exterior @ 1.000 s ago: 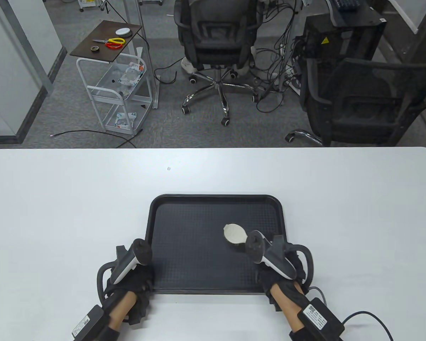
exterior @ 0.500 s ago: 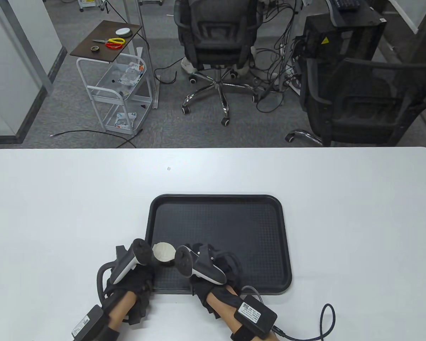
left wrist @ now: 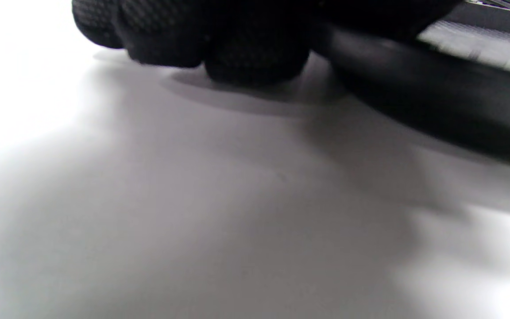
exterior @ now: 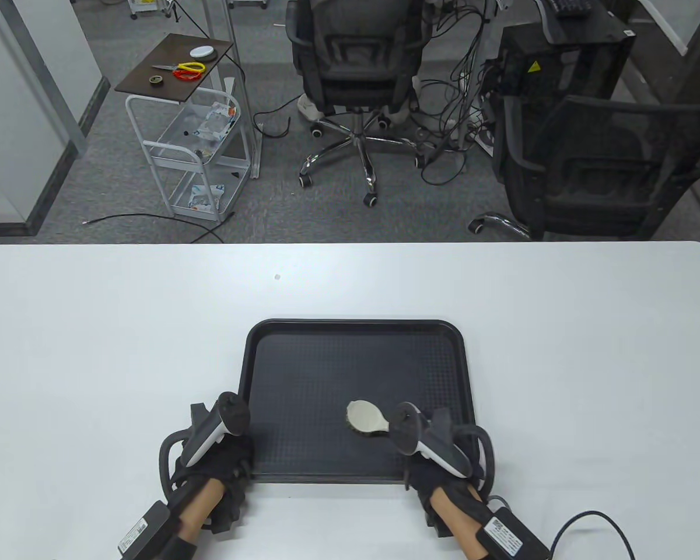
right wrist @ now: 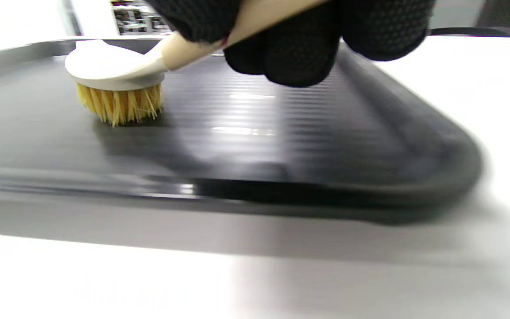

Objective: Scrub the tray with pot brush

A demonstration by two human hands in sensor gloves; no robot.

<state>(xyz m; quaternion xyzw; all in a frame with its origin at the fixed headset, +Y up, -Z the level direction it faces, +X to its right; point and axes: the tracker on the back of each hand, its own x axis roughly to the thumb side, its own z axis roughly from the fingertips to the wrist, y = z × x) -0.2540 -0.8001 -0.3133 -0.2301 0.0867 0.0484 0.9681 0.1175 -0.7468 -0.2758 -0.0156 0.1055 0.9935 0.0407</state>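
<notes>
We see a black tray (exterior: 356, 350) lying flat on the white desk (exterior: 93, 326), close to the desk's near edge and roughly midway along it. The right hand (exterior: 437, 449) sits over the tray's near right corner, its gloved fingers (right wrist: 299, 48) curled round the pale handle of the pot brush (exterior: 364, 417). The brush's round cream head rests in the near right part of the tray floor, and in the right wrist view its yellow bristles (right wrist: 120, 106) touch the ridged surface, with the handle slanting up into the grip.

The left hand (exterior: 219, 449) is at the tray's near left corner. In the left wrist view its fingertips (left wrist: 255, 57) lie bunched together on the desk, just beside the tray's dark rim (left wrist: 436, 119); we cannot tell whether the hand grips the rim or only rests against it.
</notes>
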